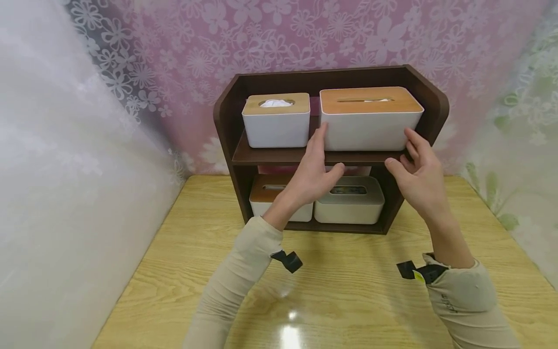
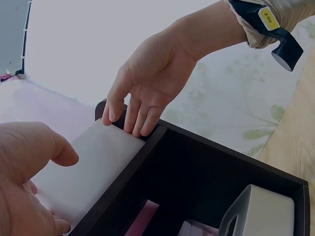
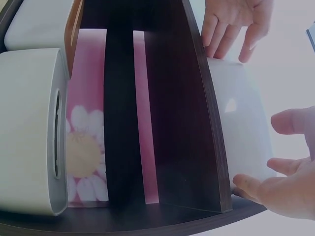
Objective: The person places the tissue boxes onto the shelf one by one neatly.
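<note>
A large white tissue box (image 1: 368,132) with an orange-brown wooden lid stands on the upper level of a dark brown shelf (image 1: 270,156), at the right. My left hand (image 1: 311,177) is at its left end, fingers extended along the side and thumb held apart. At the box's right end, my right hand (image 1: 419,177) touches the side with its fingertips, the thumb in front. In the right wrist view, both the right hand (image 3: 290,182) and left hand (image 3: 238,17) flank the white box front (image 3: 241,118). Fingertips behind the box edges are partly hidden.
A smaller white tissue box (image 1: 276,130) with a light wooden lid stands left on the upper level. Below are a brown-lidded box (image 1: 259,207), partly behind my left arm, and a grey-lidded box (image 1: 348,212). The shelf stands on a wooden table (image 1: 340,291) against a floral wall.
</note>
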`<state>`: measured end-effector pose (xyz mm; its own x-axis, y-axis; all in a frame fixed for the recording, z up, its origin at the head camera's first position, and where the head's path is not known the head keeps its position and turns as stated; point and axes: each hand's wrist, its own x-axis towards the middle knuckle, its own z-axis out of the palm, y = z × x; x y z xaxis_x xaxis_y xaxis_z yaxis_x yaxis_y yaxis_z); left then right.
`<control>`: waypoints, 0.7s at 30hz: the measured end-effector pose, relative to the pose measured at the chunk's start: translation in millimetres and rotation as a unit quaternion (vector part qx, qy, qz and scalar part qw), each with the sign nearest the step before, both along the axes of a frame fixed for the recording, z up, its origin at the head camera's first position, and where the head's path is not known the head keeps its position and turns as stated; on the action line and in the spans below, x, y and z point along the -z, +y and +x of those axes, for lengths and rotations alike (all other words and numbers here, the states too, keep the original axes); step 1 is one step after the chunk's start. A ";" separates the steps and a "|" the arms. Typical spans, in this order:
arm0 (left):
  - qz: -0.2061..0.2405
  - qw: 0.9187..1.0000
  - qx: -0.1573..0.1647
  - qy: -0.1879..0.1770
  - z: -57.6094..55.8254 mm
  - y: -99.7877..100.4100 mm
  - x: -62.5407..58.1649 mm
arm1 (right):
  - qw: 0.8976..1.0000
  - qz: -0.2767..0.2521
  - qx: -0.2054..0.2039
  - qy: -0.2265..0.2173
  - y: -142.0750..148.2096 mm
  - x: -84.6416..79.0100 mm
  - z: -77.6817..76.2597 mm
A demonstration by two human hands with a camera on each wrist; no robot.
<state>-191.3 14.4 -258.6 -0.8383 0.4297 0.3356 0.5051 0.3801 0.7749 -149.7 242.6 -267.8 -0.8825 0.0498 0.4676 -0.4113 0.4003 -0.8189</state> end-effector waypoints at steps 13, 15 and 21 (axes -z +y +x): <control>-0.018 1.000 0.001 0.007 -1.9 0.1 -1.4 | 1.000 0.009 -0.005 -0.003 3.4 2.1 -2.7; -0.011 1.000 0.004 0.013 -1.0 -2.3 -0.6 | 1.000 0.008 -0.006 -0.005 3.3 3.3 -1.5; 0.012 0.999 0.015 0.046 5.0 -11.5 1.4 | 1.000 0.024 -0.004 0.012 1.7 6.1 4.6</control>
<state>-186.3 2.9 -260.0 -0.7902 0.4455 0.4208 0.5853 0.3450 0.7338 -145.1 244.3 -273.9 -0.8710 0.0196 0.4908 -0.4345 0.4354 -0.7885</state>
